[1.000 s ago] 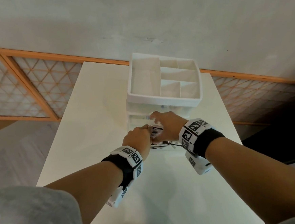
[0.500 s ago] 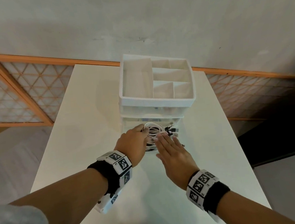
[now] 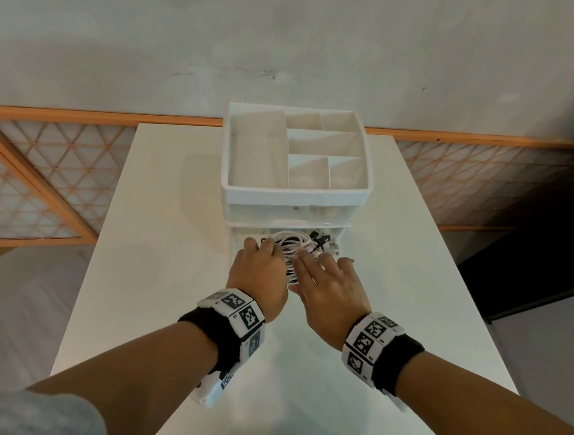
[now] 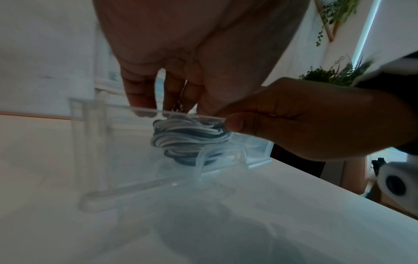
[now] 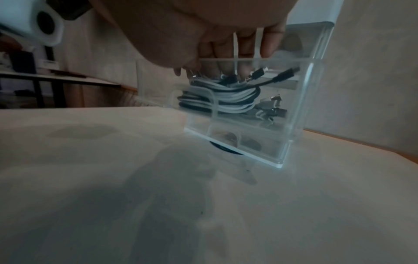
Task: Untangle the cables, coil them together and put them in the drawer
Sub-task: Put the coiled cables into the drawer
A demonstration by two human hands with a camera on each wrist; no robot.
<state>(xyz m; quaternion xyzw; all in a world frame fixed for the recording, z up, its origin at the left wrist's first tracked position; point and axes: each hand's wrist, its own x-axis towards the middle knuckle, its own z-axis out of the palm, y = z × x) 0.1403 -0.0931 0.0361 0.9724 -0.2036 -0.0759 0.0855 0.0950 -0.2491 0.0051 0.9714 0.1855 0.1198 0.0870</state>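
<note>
A coil of white and black cables (image 3: 294, 246) lies in the open clear lower drawer (image 3: 342, 247) of a white organizer (image 3: 298, 199). My left hand (image 3: 264, 253) reaches over the drawer's left front, fingers and thumb bent down and gripping the coil (image 4: 187, 139). Beside it, my right hand (image 3: 313, 260) lies flat, its straight fingers resting on top of the coil (image 5: 228, 96). Black plugs stick out at the coil's right side. In the right wrist view the fingers (image 5: 246, 59) dip behind the clear drawer wall (image 5: 294, 107).
The organizer stands at the far middle of a white table (image 3: 165, 261), its top tray split into several compartments. A wall with an orange wooden rail runs behind. The table's edges drop off on both sides.
The coil went from held at the drawer front to lying inside it. My right hand let go, drew back toward me, and now lies flat with its fingers on the coil.
</note>
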